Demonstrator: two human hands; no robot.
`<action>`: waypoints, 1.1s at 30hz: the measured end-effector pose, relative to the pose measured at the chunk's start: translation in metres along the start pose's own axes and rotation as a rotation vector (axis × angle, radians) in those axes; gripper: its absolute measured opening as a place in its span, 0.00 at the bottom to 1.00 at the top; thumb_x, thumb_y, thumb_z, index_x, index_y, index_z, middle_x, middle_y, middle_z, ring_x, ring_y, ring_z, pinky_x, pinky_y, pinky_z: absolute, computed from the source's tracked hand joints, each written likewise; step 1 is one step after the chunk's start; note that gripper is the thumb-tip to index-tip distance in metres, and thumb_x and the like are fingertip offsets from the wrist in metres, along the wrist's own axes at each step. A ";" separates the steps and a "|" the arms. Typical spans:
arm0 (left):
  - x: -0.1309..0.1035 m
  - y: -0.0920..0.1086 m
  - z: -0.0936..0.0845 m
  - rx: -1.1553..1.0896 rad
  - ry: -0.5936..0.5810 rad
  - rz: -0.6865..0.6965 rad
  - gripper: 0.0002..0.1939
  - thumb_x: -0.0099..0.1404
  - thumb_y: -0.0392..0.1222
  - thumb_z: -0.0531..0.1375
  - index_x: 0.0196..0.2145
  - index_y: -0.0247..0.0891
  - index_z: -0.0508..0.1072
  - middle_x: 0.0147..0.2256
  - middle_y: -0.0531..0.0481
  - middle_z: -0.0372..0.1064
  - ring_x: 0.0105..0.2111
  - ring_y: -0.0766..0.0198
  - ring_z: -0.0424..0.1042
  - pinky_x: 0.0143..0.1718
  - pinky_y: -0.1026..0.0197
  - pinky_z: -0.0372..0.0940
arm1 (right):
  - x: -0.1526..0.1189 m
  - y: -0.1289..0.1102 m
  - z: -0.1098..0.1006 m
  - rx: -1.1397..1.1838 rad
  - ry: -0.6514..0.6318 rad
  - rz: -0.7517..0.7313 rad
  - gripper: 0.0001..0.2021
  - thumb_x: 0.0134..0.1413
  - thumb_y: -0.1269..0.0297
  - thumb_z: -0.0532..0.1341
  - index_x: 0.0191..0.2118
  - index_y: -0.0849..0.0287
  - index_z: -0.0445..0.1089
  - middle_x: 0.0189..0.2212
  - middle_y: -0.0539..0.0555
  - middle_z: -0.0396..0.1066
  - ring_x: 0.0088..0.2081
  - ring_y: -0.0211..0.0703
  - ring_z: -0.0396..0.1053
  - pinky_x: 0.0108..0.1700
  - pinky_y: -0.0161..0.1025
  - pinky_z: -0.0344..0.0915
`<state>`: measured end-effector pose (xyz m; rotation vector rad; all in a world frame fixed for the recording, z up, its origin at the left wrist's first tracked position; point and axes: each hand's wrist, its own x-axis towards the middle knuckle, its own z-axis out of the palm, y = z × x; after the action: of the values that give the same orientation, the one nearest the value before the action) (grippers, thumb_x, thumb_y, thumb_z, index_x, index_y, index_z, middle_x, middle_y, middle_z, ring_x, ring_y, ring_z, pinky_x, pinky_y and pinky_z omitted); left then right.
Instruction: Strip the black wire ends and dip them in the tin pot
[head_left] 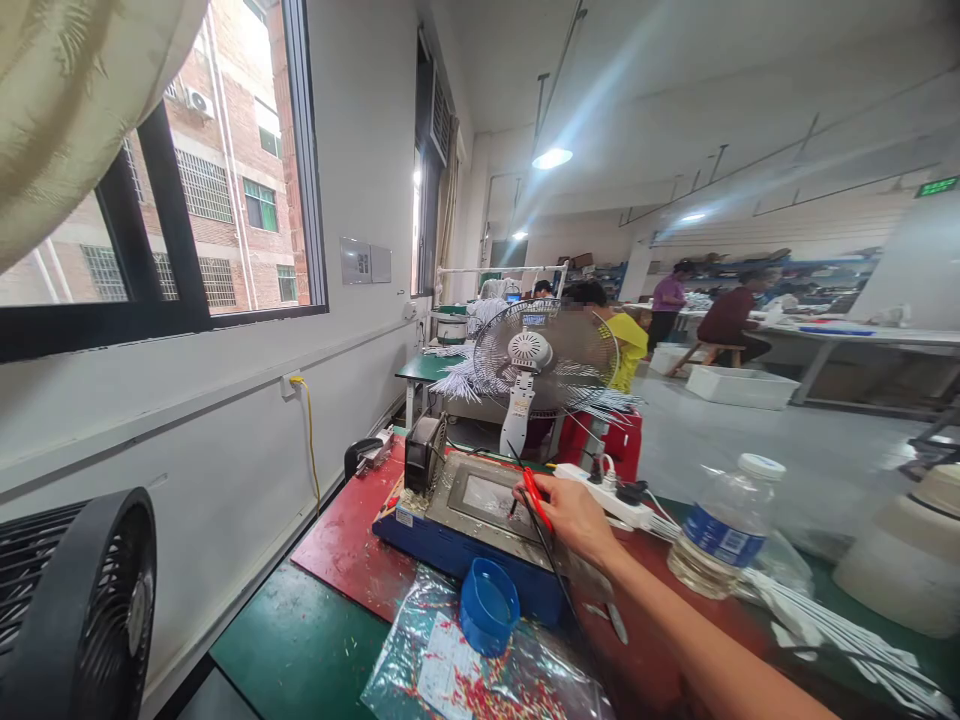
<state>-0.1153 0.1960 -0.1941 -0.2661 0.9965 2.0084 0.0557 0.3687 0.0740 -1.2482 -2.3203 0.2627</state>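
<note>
My right hand [577,512] reaches in from the lower right, its fingers closed around a red-handled tool [534,498]. A thin black cable [561,580] runs past the fingers and down toward the near edge. The hand is over the right part of a blue box-shaped solder pot [427,540], beside the pale, shiny window [487,495] in its metal top. A small dark piece points down from the fingertips toward this window; whether it touches is unclear. My left hand is out of view.
A blue cup [489,610] stands on a plastic bag [405,650] strewn with red and yellow bits. A small black fan [426,455], power strip [607,492] and bottle [720,530] surround the pot. White cables [847,630] lie right. People work beyond a standing fan [521,390].
</note>
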 end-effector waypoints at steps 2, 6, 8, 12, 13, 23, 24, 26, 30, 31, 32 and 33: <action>0.023 0.006 0.022 0.006 -0.012 0.014 0.43 0.65 0.51 0.27 0.27 0.23 0.76 0.24 0.49 0.71 0.24 0.67 0.71 0.20 0.66 0.59 | 0.000 0.000 0.000 -0.004 0.000 0.002 0.20 0.52 0.51 0.47 0.28 0.57 0.71 0.28 0.56 0.76 0.32 0.49 0.72 0.29 0.36 0.56; 0.060 0.023 0.071 0.012 -0.030 0.032 0.41 0.65 0.52 0.30 0.24 0.23 0.75 0.23 0.50 0.70 0.20 0.71 0.67 0.17 0.70 0.56 | -0.001 0.000 -0.001 -0.012 0.005 0.006 0.19 0.51 0.52 0.48 0.29 0.56 0.72 0.28 0.55 0.76 0.32 0.48 0.72 0.29 0.36 0.56; 0.075 0.039 0.100 0.012 -0.040 0.038 0.41 0.65 0.52 0.30 0.21 0.24 0.74 0.21 0.51 0.69 0.18 0.73 0.66 0.16 0.71 0.54 | -0.001 -0.001 -0.002 -0.015 0.009 0.008 0.19 0.51 0.52 0.49 0.30 0.56 0.73 0.28 0.55 0.77 0.32 0.48 0.72 0.29 0.35 0.56; 0.096 0.082 0.154 0.007 -0.066 0.046 0.44 0.64 0.51 0.27 0.15 0.24 0.72 0.17 0.50 0.67 0.15 0.75 0.64 0.15 0.71 0.53 | -0.001 0.000 -0.004 -0.019 0.016 0.007 0.19 0.51 0.52 0.49 0.29 0.56 0.73 0.27 0.55 0.76 0.30 0.48 0.71 0.28 0.35 0.55; 0.100 0.093 0.164 0.004 -0.072 0.047 0.43 0.65 0.52 0.28 0.16 0.25 0.72 0.17 0.50 0.68 0.16 0.73 0.66 0.16 0.70 0.55 | -0.001 0.000 -0.004 -0.020 0.017 0.005 0.19 0.51 0.52 0.49 0.28 0.56 0.73 0.27 0.54 0.76 0.30 0.48 0.71 0.28 0.35 0.55; 0.098 0.097 0.175 0.001 -0.082 0.036 0.42 0.65 0.50 0.27 0.23 0.24 0.75 0.25 0.49 0.71 0.22 0.70 0.70 0.19 0.68 0.60 | -0.001 -0.002 0.002 -0.015 0.038 -0.013 0.17 0.51 0.53 0.50 0.26 0.55 0.72 0.25 0.53 0.76 0.28 0.46 0.70 0.27 0.35 0.54; 0.095 0.090 0.168 0.000 -0.077 0.034 0.43 0.64 0.51 0.26 0.23 0.24 0.75 0.24 0.49 0.71 0.22 0.70 0.69 0.19 0.67 0.60 | -0.001 -0.002 0.003 -0.015 0.040 -0.015 0.17 0.51 0.53 0.50 0.26 0.55 0.72 0.25 0.53 0.76 0.28 0.46 0.70 0.27 0.35 0.54; 0.086 0.075 0.150 0.001 -0.069 0.029 0.44 0.64 0.51 0.26 0.21 0.24 0.74 0.24 0.48 0.71 0.22 0.70 0.69 0.19 0.67 0.60 | -0.001 -0.003 0.003 -0.016 0.045 -0.019 0.17 0.51 0.53 0.50 0.26 0.55 0.72 0.25 0.53 0.76 0.28 0.46 0.71 0.27 0.35 0.54; 0.064 0.047 0.106 0.003 -0.052 0.016 0.41 0.65 0.53 0.30 0.20 0.26 0.74 0.21 0.50 0.71 0.21 0.69 0.70 0.18 0.67 0.61 | -0.001 -0.003 0.000 -0.016 0.046 -0.021 0.17 0.51 0.53 0.50 0.27 0.54 0.73 0.26 0.53 0.76 0.30 0.46 0.71 0.28 0.35 0.55; 0.058 0.042 0.097 0.003 -0.049 0.013 0.43 0.65 0.53 0.28 0.19 0.25 0.74 0.20 0.50 0.70 0.19 0.71 0.68 0.18 0.68 0.60 | -0.001 -0.004 0.000 -0.016 0.044 -0.023 0.17 0.51 0.53 0.50 0.27 0.54 0.73 0.27 0.53 0.76 0.30 0.46 0.71 0.28 0.35 0.55; 0.053 0.037 0.088 0.003 -0.045 0.010 0.43 0.64 0.53 0.29 0.19 0.25 0.74 0.20 0.50 0.70 0.18 0.72 0.67 0.17 0.69 0.58 | -0.002 -0.004 0.000 -0.016 0.043 -0.024 0.17 0.51 0.53 0.50 0.27 0.54 0.73 0.27 0.53 0.76 0.30 0.46 0.71 0.28 0.34 0.55; 0.048 0.033 0.081 0.003 -0.042 0.007 0.42 0.64 0.54 0.30 0.19 0.25 0.74 0.19 0.51 0.69 0.17 0.73 0.67 0.17 0.70 0.57 | -0.002 -0.004 0.000 -0.015 0.042 -0.026 0.17 0.51 0.53 0.50 0.27 0.54 0.73 0.27 0.53 0.76 0.31 0.46 0.72 0.28 0.35 0.55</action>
<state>-0.1564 0.2739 -0.1472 -0.2173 0.9755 2.0108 0.0539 0.3654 0.0750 -1.2188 -2.3053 0.2084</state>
